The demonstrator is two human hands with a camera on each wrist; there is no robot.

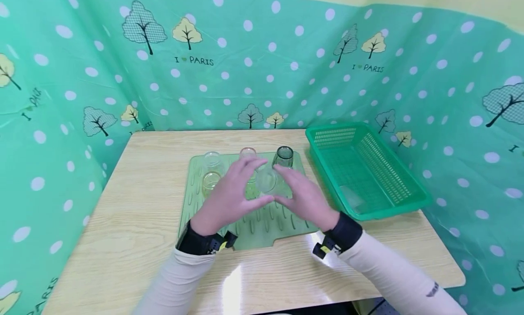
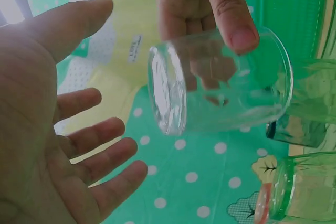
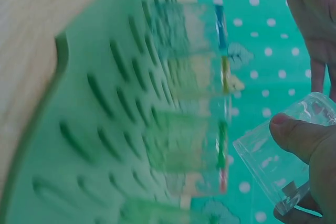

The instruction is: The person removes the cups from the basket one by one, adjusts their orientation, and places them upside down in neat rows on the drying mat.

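My right hand (image 1: pixel 291 187) grips a clear glass (image 1: pixel 266 180) tilted on its side above the green ridged mat (image 1: pixel 262 226). The left wrist view shows this clear glass (image 2: pixel 220 82) pinched by the right thumb (image 2: pixel 233 22) on top and fingers behind. My left hand (image 1: pixel 237 187) is held open beside the glass, palm toward it, its spread fingers (image 2: pixel 100 156) a little apart from the glass base. In the right wrist view the glass (image 3: pixel 286 156) sits under the thumb (image 3: pixel 299 137).
Several glasses stand on the mat's far half: a clear one (image 1: pixel 212 160), a yellow one (image 1: pixel 210 182), a pink-rimmed one (image 1: pixel 247 153) and a dark one (image 1: pixel 284 156). A green plastic basket (image 1: pixel 368 201) lies on the right of the wooden table (image 1: pixel 135 215). Patterned cloth walls surround the table.
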